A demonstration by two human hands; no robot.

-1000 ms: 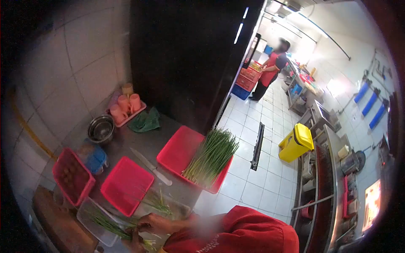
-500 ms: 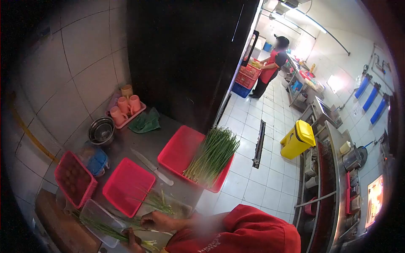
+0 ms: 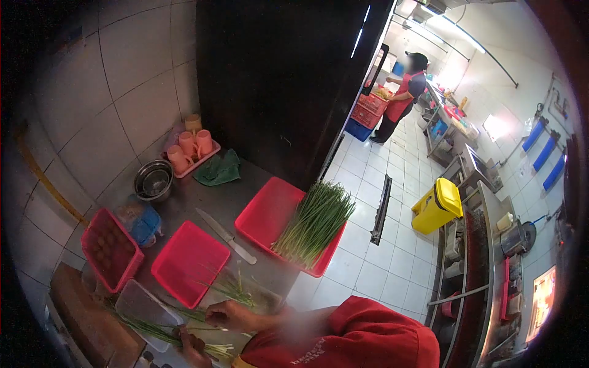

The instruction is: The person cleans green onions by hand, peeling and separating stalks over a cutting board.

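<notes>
My left hand (image 3: 192, 348) is closed round a bunch of green onions (image 3: 150, 330), whose green tops stretch left over a clear plastic tray (image 3: 144, 300) and whose pale root ends poke out to the right. Just above it, my right hand (image 3: 230, 315) has its fingers curled in a pinch; whatever is between them is too small to make out. Loose green onions (image 3: 236, 291) lie on a board beyond the right hand. A pink tray (image 3: 191, 260) sits next to them, and a knife (image 3: 227, 236) with a white handle rests on the metal table.
A large pink tray (image 3: 264, 211) holds a thick pile of green onions (image 3: 316, 224). A pink basket (image 3: 110, 251) of round brown items, a steel bowl (image 3: 153, 180), pink mugs (image 3: 187, 144) and a green cloth (image 3: 219, 167) stand around. A co-worker (image 3: 405, 98) is beside stacked crates; a yellow bin (image 3: 437, 207) is on the floor.
The view has shifted slightly. My left hand still grips the green onions, and my right hand stays curled close by. The co-worker has raised one arm over the crates.
</notes>
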